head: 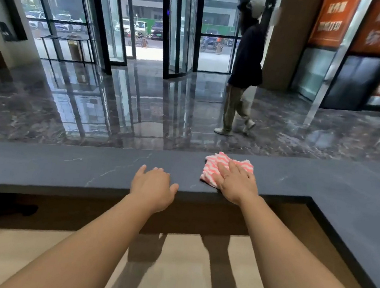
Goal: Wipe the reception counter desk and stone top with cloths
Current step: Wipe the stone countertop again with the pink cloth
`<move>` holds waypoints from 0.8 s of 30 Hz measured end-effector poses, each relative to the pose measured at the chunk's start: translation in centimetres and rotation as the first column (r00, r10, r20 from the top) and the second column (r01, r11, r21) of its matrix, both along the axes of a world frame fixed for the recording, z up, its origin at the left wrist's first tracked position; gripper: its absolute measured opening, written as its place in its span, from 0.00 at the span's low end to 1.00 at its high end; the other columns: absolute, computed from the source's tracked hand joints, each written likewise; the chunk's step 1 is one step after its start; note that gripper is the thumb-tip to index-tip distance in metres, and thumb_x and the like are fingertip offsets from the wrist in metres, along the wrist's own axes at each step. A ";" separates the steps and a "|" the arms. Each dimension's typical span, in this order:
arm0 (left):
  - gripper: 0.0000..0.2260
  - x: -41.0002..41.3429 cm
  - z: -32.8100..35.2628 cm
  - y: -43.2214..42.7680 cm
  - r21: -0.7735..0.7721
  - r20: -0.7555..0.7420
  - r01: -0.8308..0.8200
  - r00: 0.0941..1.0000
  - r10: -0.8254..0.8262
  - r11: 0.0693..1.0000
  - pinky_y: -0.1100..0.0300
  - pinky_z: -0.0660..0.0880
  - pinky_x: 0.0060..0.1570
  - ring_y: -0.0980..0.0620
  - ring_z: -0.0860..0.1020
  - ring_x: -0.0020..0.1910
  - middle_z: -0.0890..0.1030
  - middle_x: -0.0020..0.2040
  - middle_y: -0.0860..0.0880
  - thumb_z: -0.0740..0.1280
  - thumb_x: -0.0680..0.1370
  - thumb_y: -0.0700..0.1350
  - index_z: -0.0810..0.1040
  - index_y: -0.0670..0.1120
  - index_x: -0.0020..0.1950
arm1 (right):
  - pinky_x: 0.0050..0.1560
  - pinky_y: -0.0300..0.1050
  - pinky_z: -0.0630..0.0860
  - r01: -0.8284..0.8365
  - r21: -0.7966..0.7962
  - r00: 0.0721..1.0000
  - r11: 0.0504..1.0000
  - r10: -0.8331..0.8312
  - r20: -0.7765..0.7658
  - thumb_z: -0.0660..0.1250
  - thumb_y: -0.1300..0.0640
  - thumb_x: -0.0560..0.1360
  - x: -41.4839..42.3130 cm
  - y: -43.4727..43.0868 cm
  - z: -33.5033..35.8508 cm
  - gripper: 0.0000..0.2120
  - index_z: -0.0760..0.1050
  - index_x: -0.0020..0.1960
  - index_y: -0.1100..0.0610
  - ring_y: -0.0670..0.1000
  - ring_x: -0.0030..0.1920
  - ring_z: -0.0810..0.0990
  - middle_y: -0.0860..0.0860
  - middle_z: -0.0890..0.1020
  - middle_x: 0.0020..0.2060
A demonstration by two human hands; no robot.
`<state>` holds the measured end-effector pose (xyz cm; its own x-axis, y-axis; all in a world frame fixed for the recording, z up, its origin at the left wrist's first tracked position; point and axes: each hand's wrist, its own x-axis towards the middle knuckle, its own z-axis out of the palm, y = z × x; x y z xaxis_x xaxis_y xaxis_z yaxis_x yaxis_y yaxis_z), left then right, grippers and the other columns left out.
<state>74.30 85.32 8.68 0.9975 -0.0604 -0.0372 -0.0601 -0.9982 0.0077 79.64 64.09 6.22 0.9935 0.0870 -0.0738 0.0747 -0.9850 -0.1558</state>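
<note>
Dark stone counter (84, 174) | my R hand (236, 183) flat on striped cloth (220, 164) | L hand (153, 184) loose, resting on counter edge, holding nothing

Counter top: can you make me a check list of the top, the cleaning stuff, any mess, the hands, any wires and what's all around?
Surface: dark stone top with pale veins, turning a corner at right; pale desk lower down.
Job's things: one pink-and-white striped cloth lying on the stone top.
Clutter: nothing seen.
Hands: right hand presses flat on the cloth; left hand rests on the stone top's near edge, holding nothing.
Cables: nothing seen.
Surroundings: shiny marble floor, glass doors, a person walking past, orange signs.
</note>
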 end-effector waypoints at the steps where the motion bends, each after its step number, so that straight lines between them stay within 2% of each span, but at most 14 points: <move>1: 0.19 0.2 0.1 -1.3 -0.020 -0.003 0.045 0.999 -0.045 0.999 0.48 0.53 0.74 0.47 0.71 0.67 0.73 0.68 0.45 0.52 0.82 0.56 0.75 0.47 0.63 | 0.76 0.55 0.46 0.045 -0.001 0.999 0.999 -0.045 0.003 0.44 0.43 0.83 -0.1 -1.9 0.0 0.25 0.48 0.79 0.45 0.53 0.78 0.46 0.50 0.47 0.79; 5: 0.17 0.5 0.6 -4.8 -0.047 0.007 0.131 0.991 -0.130 0.990 0.50 0.62 0.69 0.46 0.74 0.60 0.77 0.61 0.47 0.53 0.83 0.54 0.77 0.48 0.60 | 0.75 0.55 0.47 0.205 -0.007 0.979 0.979 -0.205 -0.005 0.45 0.45 0.84 -0.9 -7.2 0.1 0.25 0.47 0.79 0.45 0.54 0.78 0.46 0.51 0.47 0.79; 8: 0.15 0.6 0.4 -6.1 -0.052 0.019 0.160 0.987 -0.160 0.986 0.51 0.66 0.65 0.47 0.76 0.57 0.79 0.58 0.48 0.54 0.83 0.53 0.77 0.48 0.58 | 0.74 0.56 0.46 0.278 -0.004 0.961 0.961 -0.278 0.008 0.48 0.47 0.83 -1.4 -6.7 0.2 0.26 0.47 0.79 0.47 0.57 0.78 0.45 0.53 0.46 0.79; 11: 0.12 1.1 0.0 -6.9 -0.063 0.044 0.165 0.986 -0.162 0.984 0.51 0.65 0.69 0.49 0.77 0.55 0.80 0.56 0.50 0.56 0.83 0.50 0.77 0.50 0.57 | 0.74 0.57 0.46 0.199 0.006 0.979 0.980 -0.199 0.046 0.51 0.50 0.83 -1.8 -3.4 -0.1 0.27 0.47 0.79 0.48 0.58 0.78 0.44 0.55 0.46 0.79; 16: 0.07 2.3 0.2 -8.5 -0.056 0.033 0.185 0.983 -0.183 0.981 0.51 0.62 0.69 0.48 0.77 0.53 0.80 0.53 0.50 0.57 0.81 0.45 0.74 0.51 0.49 | 0.76 0.57 0.43 0.045 0.045 0.999 0.998 -0.046 0.028 0.47 0.47 0.84 -1.8 -3.2 0.0 0.26 0.46 0.80 0.46 0.55 0.78 0.43 0.52 0.45 0.79; 18: 0.08 2.8 0.2 -8.8 -0.035 -0.010 0.178 0.984 -0.178 0.983 0.51 0.61 0.70 0.48 0.77 0.56 0.79 0.58 0.49 0.56 0.82 0.46 0.74 0.51 0.52 | 0.76 0.55 0.42 0.026 0.048 1.000 0.998 -0.027 0.013 0.46 0.45 0.84 -1.6 -5.0 0.0 0.25 0.46 0.80 0.46 0.54 0.78 0.43 0.51 0.44 0.79; 21: 0.14 3.2 0.2 -8.9 -0.007 -0.071 0.166 0.984 -0.166 0.986 0.51 0.56 0.72 0.48 0.74 0.64 0.76 0.66 0.49 0.55 0.83 0.48 0.74 0.50 0.65 | 0.76 0.54 0.42 0.091 0.041 0.996 0.995 -0.091 0.001 0.44 0.45 0.84 -1.2 -8.5 0.1 0.25 0.46 0.80 0.46 0.53 0.78 0.42 0.50 0.44 0.79; 24: 0.16 3.2 0.4 -8.8 -0.004 -0.093 0.170 0.981 -0.170 0.985 0.51 0.54 0.73 0.48 0.72 0.66 0.74 0.68 0.49 0.54 0.83 0.48 0.73 0.49 0.68 | 0.75 0.54 0.42 0.190 0.029 0.982 0.981 -0.189 -0.021 0.44 0.45 0.83 -0.2 -11.8 0.3 0.25 0.46 0.80 0.45 0.53 0.78 0.43 0.51 0.45 0.79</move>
